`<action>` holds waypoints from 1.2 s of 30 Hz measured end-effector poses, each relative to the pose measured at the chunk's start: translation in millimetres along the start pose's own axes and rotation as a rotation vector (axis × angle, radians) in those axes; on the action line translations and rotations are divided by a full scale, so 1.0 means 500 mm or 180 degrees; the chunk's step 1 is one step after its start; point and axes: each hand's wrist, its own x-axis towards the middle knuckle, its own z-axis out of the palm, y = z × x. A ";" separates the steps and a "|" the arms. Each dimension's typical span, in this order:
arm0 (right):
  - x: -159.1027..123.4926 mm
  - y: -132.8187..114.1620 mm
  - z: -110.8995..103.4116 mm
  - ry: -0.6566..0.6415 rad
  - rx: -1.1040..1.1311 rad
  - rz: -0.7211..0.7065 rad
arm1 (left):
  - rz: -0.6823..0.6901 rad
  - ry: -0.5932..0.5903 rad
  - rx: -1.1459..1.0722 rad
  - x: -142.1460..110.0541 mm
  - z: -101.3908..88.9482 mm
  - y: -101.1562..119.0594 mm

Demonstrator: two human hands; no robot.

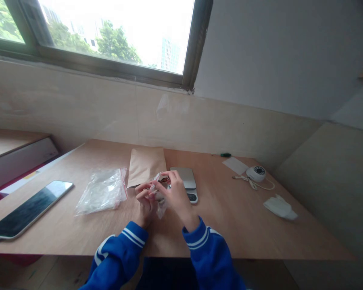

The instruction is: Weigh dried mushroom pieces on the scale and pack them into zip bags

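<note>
Both my hands meet over the front of the table, gripping a small clear plastic bag [161, 207]. My left hand [145, 205] pinches its left side, and my right hand [177, 193] has its fingers closed at the top. Something small and dark reddish-brown shows between the fingers; I cannot make out what it is. Just behind my right hand stands a kitchen scale [184, 177] with a silver plate, partly hidden. A brown paper pouch [147, 163] lies flat behind my left hand. To the left is a pile of clear zip bags [101, 191] with a red seal strip.
A large phone or tablet [30, 211] with a cable lies at the left. Along the back right are a green-handled screwdriver [225, 155], a white card [235, 165] and a white dome camera [255, 173] with its cable. A crumpled white packet [280, 207] lies near the right edge.
</note>
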 end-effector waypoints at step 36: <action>-0.116 0.053 -0.063 0.0439 0.1901 0.0755 | -0.1526 -0.1835 -0.0361 0.029 -0.017 0.031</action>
